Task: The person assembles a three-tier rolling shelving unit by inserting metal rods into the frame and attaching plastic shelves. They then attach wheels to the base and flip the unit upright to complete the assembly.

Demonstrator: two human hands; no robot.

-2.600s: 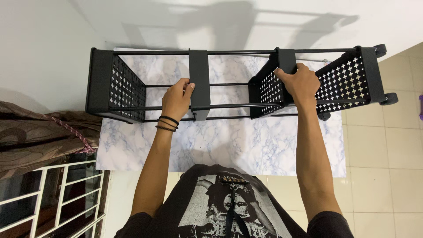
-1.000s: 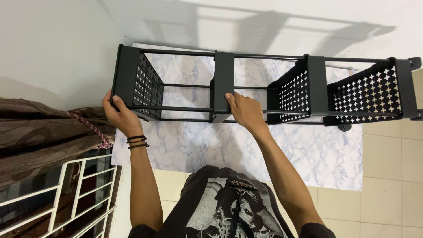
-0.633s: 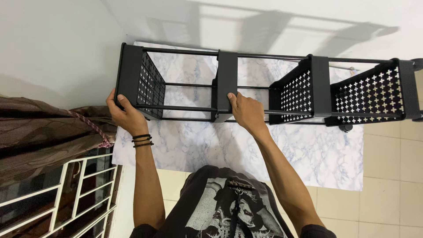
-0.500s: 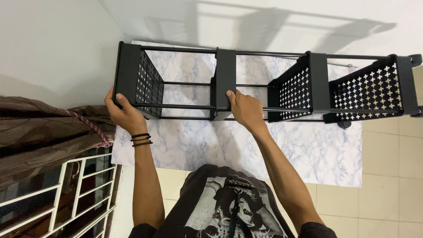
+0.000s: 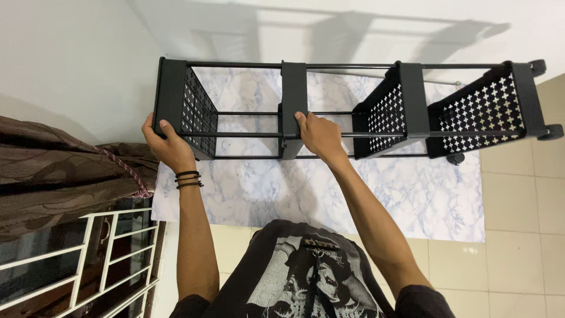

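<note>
A black metal trolley rack (image 5: pixel 412 100) lies on its side over a marble-patterned sheet (image 5: pixel 412 194). It has several perforated baskets joined by thin rods, and small castor wheels at its right end. My left hand (image 5: pixel 168 144) grips the rim of the leftmost basket (image 5: pixel 176 106). My right hand (image 5: pixel 318 134) clasps the second basket (image 5: pixel 293 88) where a rod meets it. Dark bands circle my left wrist.
A white wall (image 5: pixel 70 70) stands behind and to the left of the rack. A brown curtain (image 5: pixel 59 176) with a cord hangs at the left, above a white window grille (image 5: pixel 82 265). Beige floor tiles (image 5: pixel 524 235) lie to the right.
Both hands have shifted leftward along the rack: the left from the second basket to the leftmost, the right from the third basket to the second. Over the last second the hold stays the same.
</note>
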